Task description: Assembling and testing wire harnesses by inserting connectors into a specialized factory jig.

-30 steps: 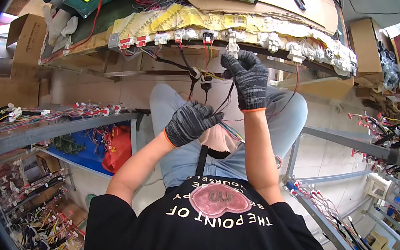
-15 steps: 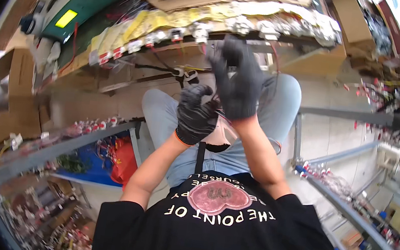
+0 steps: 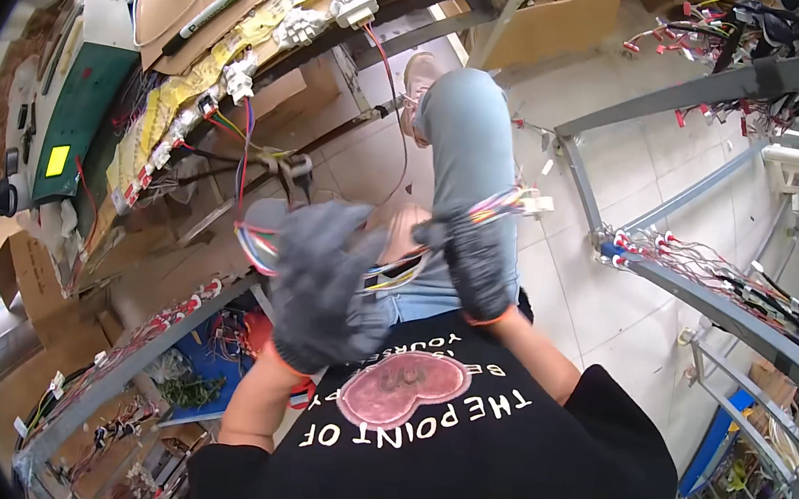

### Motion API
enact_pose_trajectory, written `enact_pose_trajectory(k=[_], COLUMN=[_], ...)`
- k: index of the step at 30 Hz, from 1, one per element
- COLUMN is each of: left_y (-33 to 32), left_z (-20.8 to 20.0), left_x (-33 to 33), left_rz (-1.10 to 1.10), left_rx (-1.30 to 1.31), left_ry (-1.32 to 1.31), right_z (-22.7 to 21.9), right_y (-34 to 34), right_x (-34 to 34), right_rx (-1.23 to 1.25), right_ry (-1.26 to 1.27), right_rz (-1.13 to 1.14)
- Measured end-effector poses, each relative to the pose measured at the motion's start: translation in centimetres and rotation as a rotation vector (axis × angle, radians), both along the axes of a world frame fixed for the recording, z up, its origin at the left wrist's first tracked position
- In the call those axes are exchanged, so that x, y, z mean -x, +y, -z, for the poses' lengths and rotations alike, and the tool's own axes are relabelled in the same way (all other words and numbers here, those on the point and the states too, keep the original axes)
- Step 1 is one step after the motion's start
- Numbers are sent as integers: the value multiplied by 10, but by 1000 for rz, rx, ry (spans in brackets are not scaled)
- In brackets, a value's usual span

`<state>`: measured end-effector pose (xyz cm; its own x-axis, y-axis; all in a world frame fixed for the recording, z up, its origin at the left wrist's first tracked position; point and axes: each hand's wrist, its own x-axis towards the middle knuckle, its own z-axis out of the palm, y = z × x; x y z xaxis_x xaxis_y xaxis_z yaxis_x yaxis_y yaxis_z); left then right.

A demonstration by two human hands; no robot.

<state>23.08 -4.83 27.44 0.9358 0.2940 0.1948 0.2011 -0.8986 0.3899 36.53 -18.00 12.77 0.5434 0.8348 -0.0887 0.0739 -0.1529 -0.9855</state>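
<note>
A wire harness of several thin coloured wires runs across my lap, with a white connector at its right end. My right hand, in a dark grey knit glove, is closed around the bundle just short of that connector. My left hand, gloved alike, lies over the harness farther left and is smeared by motion. Wires come out at its left side and between the two hands, but its fingers cannot be made out.
Along the bench's front edge sits a row of white connectors on yellow tape, some with wires hanging down. A green device and a black marker lie on the bench. Metal racks hung with wires stand right; a cardboard box is beyond.
The view has turned right, so the bench sits farther left. My hands have come back from the bench edge to my lap and moved apart, with the harness now plainly visible.
</note>
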Motion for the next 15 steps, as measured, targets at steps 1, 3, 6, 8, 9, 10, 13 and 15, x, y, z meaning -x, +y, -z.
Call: enact_pose_trajectory(k=[1,3,6,8,9,10,13,15], left_y=[-7,-17,-18,-18,-16,-10,-5,-5], left_z=[9,43,103,127,133,124,113,104], left_x=[-23,-51,-59,-31,-23,-22,-7,0], left_rz=[6,-172,-116,-188,-163,-113,-201,-231], left_rx=[92,76,415,481,510,657,869,865], left_ry=[30,67,377,136,3,124,-13,-8], right_z=[71,27,50,-13,-34,-4,28,49], right_y=[-4,11,8,2,-8,-33,-34,-20], right_x=[36,64,72,14,-13,-28,-86,-134], right_rx=[43,65,-91,-44,-30,76,272,360], right_ry=[-175,-389,-588,-666,-421,117,-646,-1253], right_rz=[196,-73,-460,-795,-810,-652,402,459])
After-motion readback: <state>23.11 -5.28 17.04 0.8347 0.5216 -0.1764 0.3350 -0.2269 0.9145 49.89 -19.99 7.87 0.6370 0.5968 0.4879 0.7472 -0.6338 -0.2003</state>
